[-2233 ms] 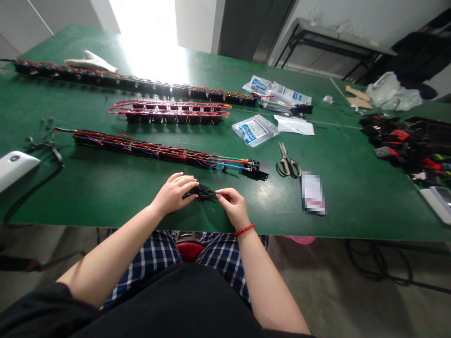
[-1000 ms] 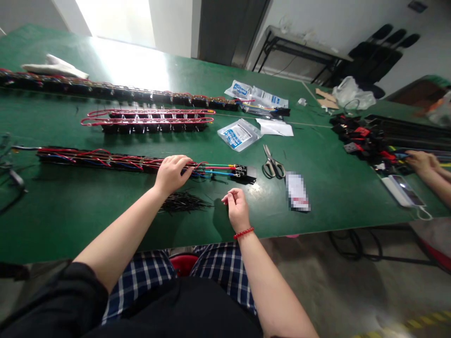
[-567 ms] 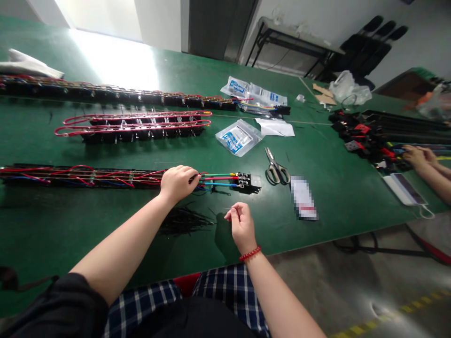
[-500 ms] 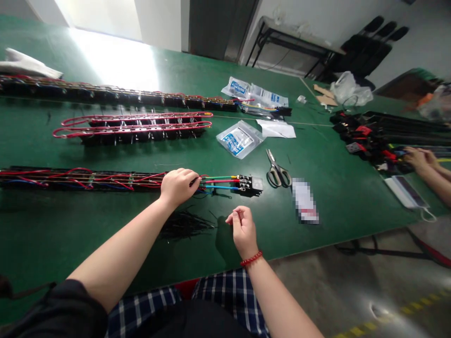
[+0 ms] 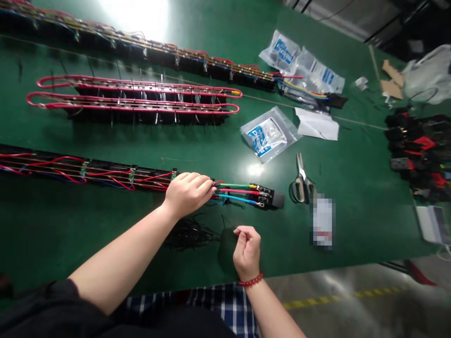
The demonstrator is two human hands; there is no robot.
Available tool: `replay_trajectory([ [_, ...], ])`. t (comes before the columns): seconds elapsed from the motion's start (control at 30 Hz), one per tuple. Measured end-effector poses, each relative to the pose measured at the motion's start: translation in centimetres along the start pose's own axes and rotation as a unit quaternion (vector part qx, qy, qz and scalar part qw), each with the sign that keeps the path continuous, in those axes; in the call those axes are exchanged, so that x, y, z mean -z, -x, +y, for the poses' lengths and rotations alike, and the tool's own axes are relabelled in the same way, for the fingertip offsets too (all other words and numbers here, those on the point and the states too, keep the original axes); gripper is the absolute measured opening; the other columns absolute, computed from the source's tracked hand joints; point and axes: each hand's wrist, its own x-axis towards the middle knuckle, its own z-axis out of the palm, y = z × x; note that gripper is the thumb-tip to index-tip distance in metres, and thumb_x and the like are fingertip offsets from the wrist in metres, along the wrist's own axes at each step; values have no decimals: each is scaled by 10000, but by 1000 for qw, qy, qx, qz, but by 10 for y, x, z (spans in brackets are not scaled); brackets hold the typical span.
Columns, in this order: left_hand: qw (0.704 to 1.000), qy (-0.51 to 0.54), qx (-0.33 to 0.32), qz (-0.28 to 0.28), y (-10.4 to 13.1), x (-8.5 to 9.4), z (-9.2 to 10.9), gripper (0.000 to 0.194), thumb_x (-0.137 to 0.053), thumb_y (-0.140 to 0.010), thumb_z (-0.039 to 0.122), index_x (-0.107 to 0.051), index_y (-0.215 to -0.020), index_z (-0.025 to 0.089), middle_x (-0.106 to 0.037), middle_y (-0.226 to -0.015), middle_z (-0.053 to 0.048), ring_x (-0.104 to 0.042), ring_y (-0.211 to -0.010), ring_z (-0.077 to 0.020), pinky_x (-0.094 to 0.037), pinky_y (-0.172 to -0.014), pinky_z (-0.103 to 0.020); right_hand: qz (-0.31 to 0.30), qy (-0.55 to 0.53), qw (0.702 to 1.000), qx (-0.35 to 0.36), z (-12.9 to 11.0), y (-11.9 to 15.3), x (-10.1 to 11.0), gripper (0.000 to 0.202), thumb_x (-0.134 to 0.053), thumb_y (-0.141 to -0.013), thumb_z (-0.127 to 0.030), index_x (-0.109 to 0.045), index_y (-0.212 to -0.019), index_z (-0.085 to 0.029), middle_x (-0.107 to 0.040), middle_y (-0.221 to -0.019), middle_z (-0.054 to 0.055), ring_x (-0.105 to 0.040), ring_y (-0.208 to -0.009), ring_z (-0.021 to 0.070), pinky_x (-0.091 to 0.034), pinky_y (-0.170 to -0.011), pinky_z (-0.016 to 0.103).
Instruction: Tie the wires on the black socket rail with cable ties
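Long black strip with red and blue wires [image 5: 109,177]: left end cut off at the edge; one stretch under my left hand [image 5: 190,193], whose palm is hidden. Loose pile of thin black strands [image 5: 193,233]: partly behind that same hand. My curled right hand [image 5: 247,251]: anything pinched, too small to tell. Farther black strip with brass-coloured wires [image 5: 158,52]: left end cut off. Pale rectangular card [image 5: 322,219]: blurred into squares. Heap of black and red parts [image 5: 423,143]: blurred, cut off at right.

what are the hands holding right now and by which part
The left hand clasps the long wired strip near the end with the coloured leads. The right hand seems to pinch a thin dark strand; by which part cannot be told.
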Motion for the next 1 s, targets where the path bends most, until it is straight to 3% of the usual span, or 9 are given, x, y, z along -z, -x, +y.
replay_trajectory([
  [0.17, 997, 44, 24, -52, 2, 1, -3, 239, -510, -995, 340, -710, -1060, 228, -764, -1101, -52, -709, -957, -211, -511, -801, -364, -35, 26, 999, -3, -2, -1, 0, 205, -443, -952, -77, -492, -1056, -247, -591, -902, 30, -596, -832, 188, -520, -752, 375],
  [0.3, 997, 42, 25, -57, 2, 1, -4, 266, -494, -1000, 350, -717, -1078, 226, -765, -1111, -59, -715, -956, -223, -522, -802, -368, -43, 45, 998, 5, -3, -2, -2, 220, -451, -941, -79, -482, -1075, -251, -594, -913, 35, -590, -847, 200, -516, -758, 393],
  [0.47, 999, 29, 11, -31, 1, 1, -4, 252, -506, -998, 338, -721, -1031, 211, -772, -1066, -57, -714, -933, -215, -520, -786, -355, -44, 46, 998, -2, -3, -2, -1, 186, -443, -953, -97, -493, -1053, -245, -589, -875, 23, -592, -808, 190, -505, -754, 383],
  [0.63, 1000, 21, 10, 21, 4, -4, 0, 235, -539, -989, 361, -716, -1019, 210, -774, -1061, -49, -718, -930, -199, -534, -835, -341, -7, -9, 999, -39, 2, 3, -1, 135, -452, -987, -171, -506, -1090, -240, -605, -896, 32, -627, -813, 184, -523, -748, 363],
  [0.77, 989, 90, 75, 85, 1, -1, 3, 240, -528, -986, 362, -705, -1025, 204, -772, -1038, -56, -713, -954, -194, -553, -867, -327, 39, -65, 995, -71, 1, 4, -3, 75, -437, -1015, -266, -503, -1037, -239, -617, -851, 27, -632, -786, 181, -523, -726, 341],
  [0.87, 967, 162, 145, 133, -3, 4, 3, 266, -437, -1006, 285, -684, -1025, 187, -761, -1032, -60, -707, -959, -170, -561, -856, -295, 37, -82, 992, -84, -4, 0, -3, 101, -424, -1019, -306, -494, -986, -241, -618, -811, 14, -621, -748, 172, -501, -705, 319],
  [1.0, 968, 163, 140, 132, -9, 4, 4, 270, -415, -987, 238, -680, -1001, 190, -752, -993, -54, -696, -943, -173, -547, -863, -305, 41, -101, 989, -95, -6, -3, -2, 121, -406, -1014, -325, -475, -955, -244, -611, -778, -1, -615, -724, 166, -482, -696, 303],
])
